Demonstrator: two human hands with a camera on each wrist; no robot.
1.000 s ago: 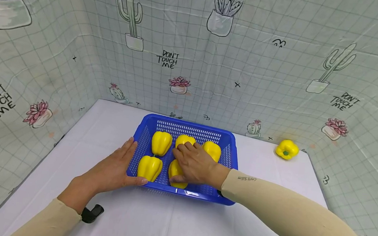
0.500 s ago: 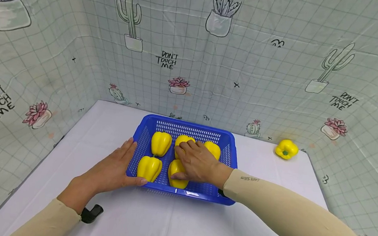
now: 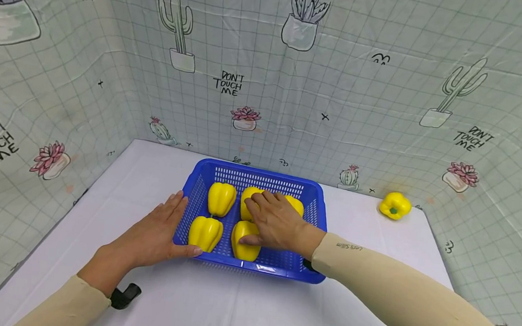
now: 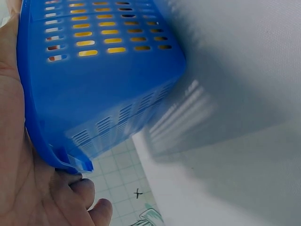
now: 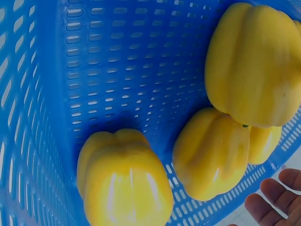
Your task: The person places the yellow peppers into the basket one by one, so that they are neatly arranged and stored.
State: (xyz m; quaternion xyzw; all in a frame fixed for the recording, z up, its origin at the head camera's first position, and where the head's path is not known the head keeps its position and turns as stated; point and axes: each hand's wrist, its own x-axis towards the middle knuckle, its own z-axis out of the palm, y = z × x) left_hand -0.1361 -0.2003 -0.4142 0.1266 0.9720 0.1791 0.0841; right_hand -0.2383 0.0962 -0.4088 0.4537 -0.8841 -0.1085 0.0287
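White table holds a blue slotted plastic basket at centre w/ five yellow bell peppers. Your left hand lies flat, fingers straight, against its 9 o'clock wall. Your right hand, fingers relaxed, rests on the front-right pepper. Sixth pepper at 2 o'clock.

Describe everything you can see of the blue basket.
The blue basket is a rectangular tray of glossy, hard-looking plastic, with slotted walls and floor and a smooth rim. It sits upright on the white table, near the patterned backdrop. Five yellow peppers lie inside it. The left hand lies flat against its left wall, thumb at the front corner. The right hand reaches in over the rim and rests on the peppers.
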